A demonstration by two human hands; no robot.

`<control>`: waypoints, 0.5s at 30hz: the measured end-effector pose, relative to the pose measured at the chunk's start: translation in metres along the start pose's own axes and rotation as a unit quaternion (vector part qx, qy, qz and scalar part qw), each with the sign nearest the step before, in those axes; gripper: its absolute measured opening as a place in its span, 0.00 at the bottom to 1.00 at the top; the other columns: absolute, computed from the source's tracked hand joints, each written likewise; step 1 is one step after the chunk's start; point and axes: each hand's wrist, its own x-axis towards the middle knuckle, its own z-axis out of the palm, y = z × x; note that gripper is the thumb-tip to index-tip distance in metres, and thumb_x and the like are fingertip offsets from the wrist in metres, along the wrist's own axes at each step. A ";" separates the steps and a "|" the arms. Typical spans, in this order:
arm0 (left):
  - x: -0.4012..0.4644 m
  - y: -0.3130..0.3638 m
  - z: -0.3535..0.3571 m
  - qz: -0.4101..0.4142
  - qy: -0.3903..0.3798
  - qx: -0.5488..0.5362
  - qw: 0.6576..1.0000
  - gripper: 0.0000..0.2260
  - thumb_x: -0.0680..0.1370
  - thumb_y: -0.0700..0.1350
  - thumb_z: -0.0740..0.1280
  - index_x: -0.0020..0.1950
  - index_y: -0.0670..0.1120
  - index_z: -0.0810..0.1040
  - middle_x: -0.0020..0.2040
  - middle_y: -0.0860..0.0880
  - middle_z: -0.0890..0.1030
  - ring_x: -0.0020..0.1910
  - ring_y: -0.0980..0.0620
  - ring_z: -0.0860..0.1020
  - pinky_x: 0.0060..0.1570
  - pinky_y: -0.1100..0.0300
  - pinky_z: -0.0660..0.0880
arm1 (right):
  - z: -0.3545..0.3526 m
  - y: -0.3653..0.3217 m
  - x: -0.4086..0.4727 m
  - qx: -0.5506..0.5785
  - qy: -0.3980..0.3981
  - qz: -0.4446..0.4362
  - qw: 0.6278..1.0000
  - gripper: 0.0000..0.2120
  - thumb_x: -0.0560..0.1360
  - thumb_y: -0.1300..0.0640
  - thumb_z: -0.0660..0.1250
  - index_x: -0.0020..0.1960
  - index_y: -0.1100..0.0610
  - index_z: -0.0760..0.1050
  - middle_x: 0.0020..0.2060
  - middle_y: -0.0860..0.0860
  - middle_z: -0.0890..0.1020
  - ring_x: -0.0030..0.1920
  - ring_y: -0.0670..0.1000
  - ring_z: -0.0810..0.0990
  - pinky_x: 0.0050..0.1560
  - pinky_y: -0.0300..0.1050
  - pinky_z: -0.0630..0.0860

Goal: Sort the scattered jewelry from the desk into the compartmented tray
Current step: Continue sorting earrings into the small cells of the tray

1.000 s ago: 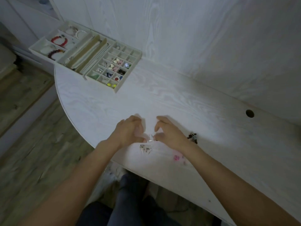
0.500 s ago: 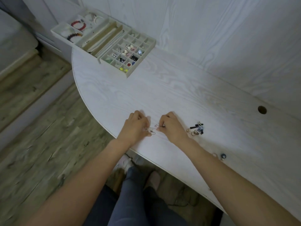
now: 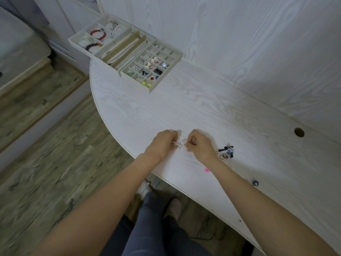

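Desk (image 3: 184, 108): compartmented tray (image 3: 167, 72) at 11 o'clock. Left hand (image 3: 160, 145) and right hand (image 3: 199, 146) each pinch small pale earrings (image 3: 180, 144) (pickup step). Judged next: carry to a vacant cell. Loose cluster (image 3: 226, 152) at 3 o'clock remains.

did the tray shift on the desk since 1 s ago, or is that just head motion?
No. The compartmented tray sits at the same rounded end of the desk, against the wall and overhanging the edge the same way. Only the camera moved.
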 end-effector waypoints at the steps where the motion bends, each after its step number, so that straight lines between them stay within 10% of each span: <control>1: 0.001 0.000 0.001 0.002 0.007 -0.014 1.000 0.06 0.74 0.35 0.63 0.41 0.44 0.69 0.42 0.47 0.72 0.41 0.50 0.70 0.43 0.57 0.69 | -0.002 0.000 0.000 0.052 0.004 0.027 0.998 0.13 0.74 0.70 0.66 0.37 0.56 0.69 0.35 0.52 0.75 0.38 0.49 0.77 0.41 0.40 0.80; 6: 0.008 0.002 -0.002 -0.020 0.031 -0.176 0.984 0.07 0.75 0.40 0.69 0.38 0.44 0.73 0.35 0.47 0.79 0.31 0.58 0.72 0.34 0.67 0.67 | -0.012 -0.010 0.001 0.328 0.041 0.133 0.934 0.09 0.73 0.72 0.67 0.39 0.61 0.71 0.40 0.57 0.78 0.42 0.50 0.79 0.41 0.37 0.81; 15: 0.024 0.025 -0.021 -0.070 -0.042 -0.538 0.839 0.06 0.80 0.39 0.62 0.43 0.45 0.75 0.28 0.53 0.76 0.33 0.61 0.77 0.36 0.72 0.73 | -0.029 -0.040 0.013 0.535 -0.007 0.151 0.831 0.04 0.76 0.68 0.64 0.43 0.61 0.73 0.39 0.55 0.82 0.42 0.49 0.82 0.47 0.37 0.80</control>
